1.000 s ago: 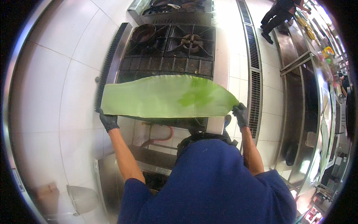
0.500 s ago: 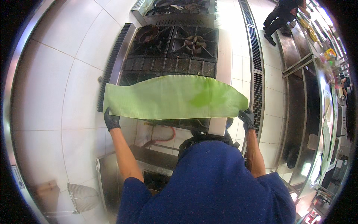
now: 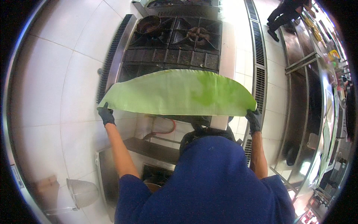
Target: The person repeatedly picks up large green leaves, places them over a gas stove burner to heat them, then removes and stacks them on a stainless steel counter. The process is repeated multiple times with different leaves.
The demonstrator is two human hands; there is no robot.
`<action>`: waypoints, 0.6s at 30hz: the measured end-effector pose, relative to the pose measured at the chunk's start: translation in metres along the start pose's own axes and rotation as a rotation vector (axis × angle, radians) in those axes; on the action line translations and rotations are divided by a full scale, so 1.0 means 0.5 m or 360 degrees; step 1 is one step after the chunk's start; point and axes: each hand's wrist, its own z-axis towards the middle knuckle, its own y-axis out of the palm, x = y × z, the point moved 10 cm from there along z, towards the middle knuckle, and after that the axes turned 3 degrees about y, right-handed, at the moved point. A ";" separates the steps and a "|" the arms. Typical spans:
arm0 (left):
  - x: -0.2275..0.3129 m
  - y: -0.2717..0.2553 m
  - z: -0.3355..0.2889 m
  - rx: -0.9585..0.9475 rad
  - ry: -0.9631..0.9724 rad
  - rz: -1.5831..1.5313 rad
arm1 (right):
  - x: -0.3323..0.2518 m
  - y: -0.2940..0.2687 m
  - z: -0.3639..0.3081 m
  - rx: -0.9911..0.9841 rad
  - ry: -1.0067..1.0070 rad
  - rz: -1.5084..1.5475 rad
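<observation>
A long piece of banana leaf (image 3: 164,93) stretches between my hands over the near part of the black gas stove (image 3: 164,56). It is pale green, with a brighter green patch toward its right half. My left hand (image 3: 107,114), in a black glove, pinches the leaf's left near corner. At the opposite end, my right hand (image 3: 254,120), gloved the same way, grips the right corner. The leaf hides the stove's near burners, and I cannot tell whether it touches the grates.
A dark pan (image 3: 148,25) sits on the far left burner. A wire strainer (image 3: 82,193) hangs at the lower left wall. Along the right runs a floor drain grate (image 3: 258,87), then a steel worktable (image 3: 317,149) with items. Another person (image 3: 280,18) stands at the far right.
Both hands have moved apart, the left outward and slightly up, the right further right. The leaf's ends now taper down toward the hands, and its far edge arches more.
</observation>
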 end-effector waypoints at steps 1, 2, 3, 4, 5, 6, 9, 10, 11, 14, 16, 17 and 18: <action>0.007 0.018 -0.003 -0.0134 0.0074 -0.0194 | -0.008 -0.003 -0.004 0.0002 -0.0052 0.0117; 0.013 0.026 -0.005 -0.0221 0.0119 -0.0326 | -0.013 -0.011 -0.007 0.0062 -0.0082 0.0167; 0.020 0.037 -0.009 -0.0325 0.0214 -0.0457 | -0.024 -0.010 -0.008 0.0037 -0.0153 0.0229; -0.001 0.034 -0.005 -0.0283 0.0043 -0.0473 | -0.024 -0.018 -0.005 0.0069 -0.0129 0.0259; -0.001 0.046 -0.009 -0.0377 0.0118 -0.0460 | -0.025 -0.022 -0.003 0.0095 -0.0147 0.0251; 0.004 0.051 -0.013 -0.0421 0.0217 -0.0418 | -0.025 -0.028 0.002 0.0116 -0.0163 0.0244; -0.021 0.067 -0.016 -0.0487 0.0141 -0.0549 | -0.018 -0.054 0.014 0.0241 -0.0227 0.0229; -0.041 0.072 -0.017 -0.0472 -0.0008 -0.0684 | -0.008 -0.072 0.015 0.0361 -0.0191 0.0199; -0.037 0.076 -0.019 -0.0499 0.0064 -0.0556 | -0.012 -0.071 0.018 0.0303 -0.0248 0.0208; -0.054 0.076 -0.017 -0.0426 -0.0040 -0.0480 | -0.009 -0.083 0.017 0.0302 -0.0264 0.0146; -0.088 0.067 -0.013 -0.0274 -0.0285 -0.0641 | -0.008 -0.089 0.016 0.0347 -0.0259 0.0047; -0.087 0.065 -0.008 -0.0264 -0.0243 -0.0625 | -0.013 -0.081 0.016 0.0260 -0.0306 0.0136; -0.088 0.063 -0.001 -0.0254 -0.0199 -0.0611 | -0.011 -0.082 0.016 0.0264 -0.0299 0.0173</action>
